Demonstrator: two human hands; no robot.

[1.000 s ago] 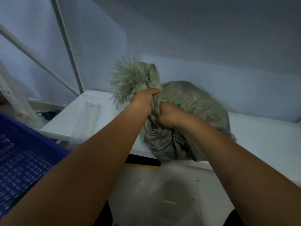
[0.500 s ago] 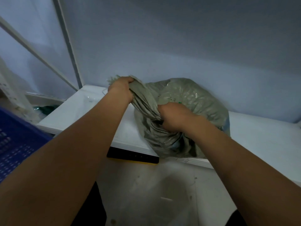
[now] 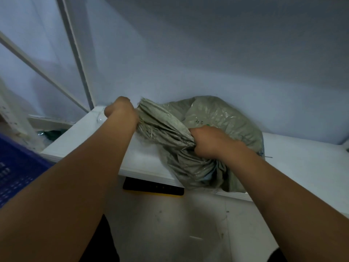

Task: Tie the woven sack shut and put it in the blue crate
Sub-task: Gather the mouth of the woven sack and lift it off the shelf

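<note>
A full grey-green woven sack [image 3: 217, 118] lies on the white shelf [image 3: 302, 167], bulging over its front edge. Its gathered neck stretches up and to the left as a twisted band. My left hand [image 3: 120, 112] grips the frayed end of that neck at the upper left. My right hand [image 3: 209, 140] grips the neck lower down, where it meets the sack's body. The blue crate [image 3: 13, 167] shows only as a perforated corner at the left edge of the view.
A white wall rises right behind the shelf. A slanted white frame bar [image 3: 75, 53] stands at the left. Under the shelf edge sits a black and yellow object [image 3: 153, 188]. Below it is pale, scuffed floor [image 3: 170, 224].
My left hand has pulled the sack's neck from upright down and out to the left, stretching it tight. My right hand has stayed on the base of the neck.
</note>
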